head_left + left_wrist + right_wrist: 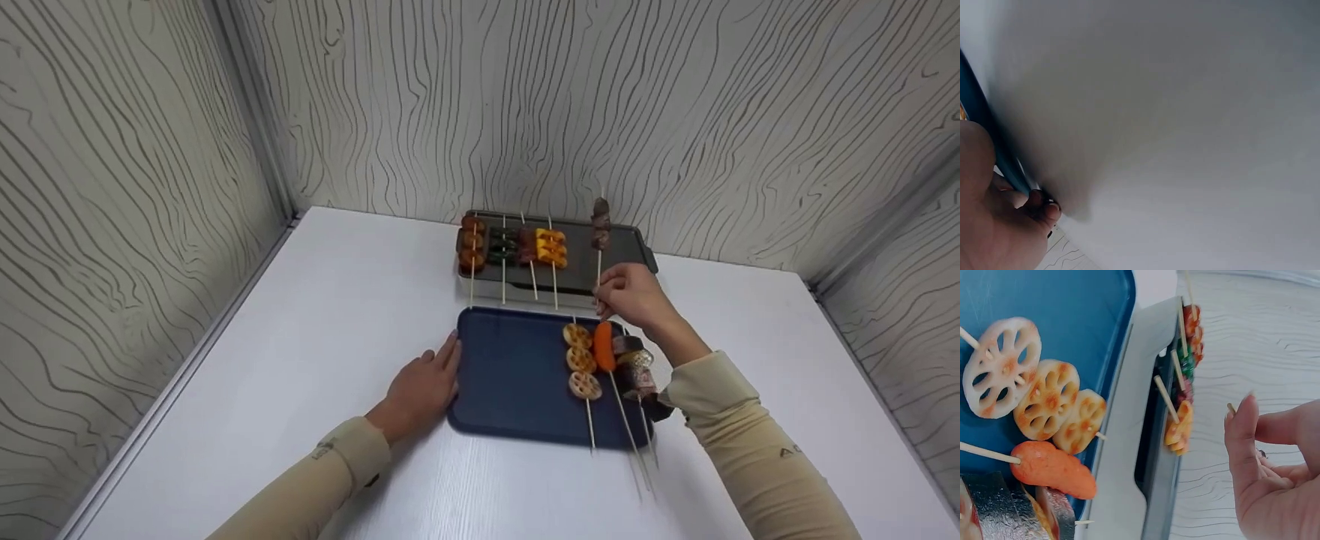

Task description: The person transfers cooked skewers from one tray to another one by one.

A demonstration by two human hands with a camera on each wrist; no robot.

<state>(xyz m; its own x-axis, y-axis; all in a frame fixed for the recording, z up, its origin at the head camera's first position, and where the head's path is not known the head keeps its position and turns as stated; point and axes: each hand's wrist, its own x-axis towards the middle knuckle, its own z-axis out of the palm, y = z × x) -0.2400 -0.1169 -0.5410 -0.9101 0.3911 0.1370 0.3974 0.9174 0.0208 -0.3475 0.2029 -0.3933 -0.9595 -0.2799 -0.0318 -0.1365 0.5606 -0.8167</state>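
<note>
My right hand [634,295] pinches the bare stick of a brown meat skewer [600,225] between thumb and fingertips, its meat over the right part of a dark grill pan [577,259]. In the right wrist view only a stub of that stick shows at the fingertips. My left hand [424,382] holds the left rim of a blue tray [510,375]; the left wrist view shows its fingers curled at the rim. On the tray's right side lie a lotus root skewer [580,360], an orange sausage skewer [604,346] and a dark mixed skewer [637,371], below my right forearm.
Several skewers lie side by side on the pan's left part, among them a yellow one [551,249] and a reddish-brown one [472,244], their sticks overhanging the front. The pan stands on a white table [300,337] near the patterned back wall [450,112]. Some tray skewers overhang its near edge.
</note>
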